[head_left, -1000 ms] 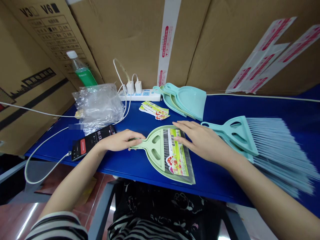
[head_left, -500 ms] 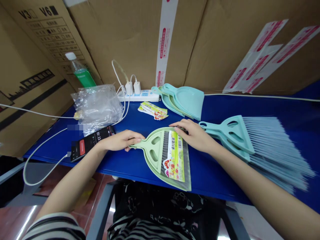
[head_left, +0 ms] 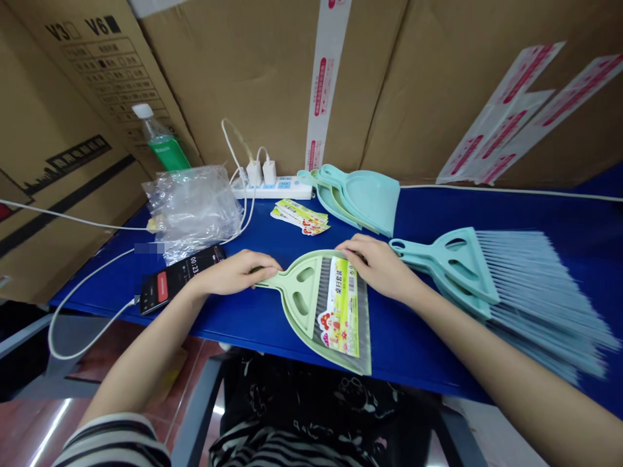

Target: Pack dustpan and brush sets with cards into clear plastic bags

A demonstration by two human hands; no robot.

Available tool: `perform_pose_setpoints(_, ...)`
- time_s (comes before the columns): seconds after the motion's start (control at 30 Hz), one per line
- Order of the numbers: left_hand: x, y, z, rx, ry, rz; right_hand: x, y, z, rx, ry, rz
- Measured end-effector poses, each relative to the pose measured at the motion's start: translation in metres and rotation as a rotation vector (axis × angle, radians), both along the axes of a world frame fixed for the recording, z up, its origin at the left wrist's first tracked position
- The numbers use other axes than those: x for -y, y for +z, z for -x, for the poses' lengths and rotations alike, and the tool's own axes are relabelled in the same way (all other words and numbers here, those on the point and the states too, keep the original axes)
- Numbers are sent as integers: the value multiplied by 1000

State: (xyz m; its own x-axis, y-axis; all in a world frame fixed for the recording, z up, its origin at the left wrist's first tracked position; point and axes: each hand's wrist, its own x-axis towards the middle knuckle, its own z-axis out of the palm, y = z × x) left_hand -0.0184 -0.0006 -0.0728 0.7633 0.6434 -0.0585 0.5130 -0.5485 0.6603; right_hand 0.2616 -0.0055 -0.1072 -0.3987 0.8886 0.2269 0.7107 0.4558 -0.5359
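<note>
A green dustpan (head_left: 298,329) lies before me near the table's front edge, with a green hand brush (head_left: 304,295) nested in it. A printed label card (head_left: 344,305) rests over the grey bristles, inside a clear bag or film as far as I can tell. My left hand (head_left: 243,271) pinches the handle end at the left. At the far right corner of the dustpan, my right hand (head_left: 372,259) grips the rim, thumb on top and fingers partly hidden. Just right of that hand are blue hand brushes (head_left: 462,266), stacked with bristles pointing right.
Blue and green dustpans (head_left: 372,198) are stacked at the back, beside spare label cards (head_left: 302,216). A power strip (head_left: 277,188) with chargers, clear plastic bags (head_left: 195,207), a bottle (head_left: 165,146) and a phone (head_left: 170,282) stand left. Cardboard boxes (head_left: 253,78) wall the rear.
Both hands keep their hold on the dustpan and brush, almost still. The whole view has shifted slightly, with things appearing a little further right and down.
</note>
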Motion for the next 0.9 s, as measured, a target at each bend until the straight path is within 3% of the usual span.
perform_pose_setpoints(0.07, -1, 1, 1, -19, 90, -230, 0, -1, 0, 9, 2, -6)
perform_pose_setpoints(0.2, -2, 3, 8, -145, 523, -776, -1, -2, 0, 8, -1, -11)
perform_pose_setpoints(0.27, -3, 4, 13, -224, 680, -928, -2, -2, -1, 1, 3, -17)
perform_pose_setpoints(0.33, -4, 4, 19, -299, 719, -960, -3, -2, -2, -8, 5, -27)
perform_pose_setpoints(0.5, -7, -2, 25, -449, 644, -818, -7, 1, -7, -44, 23, 58)
perform_pose_setpoints(0.73, -8, -1, 24, -514, 664, -795, -6, 7, -15, -434, 71, 465)
perform_pose_setpoints(0.9, -8, 0, 22, -541, 656, -780, -4, 8, -18, -617, 39, 663)
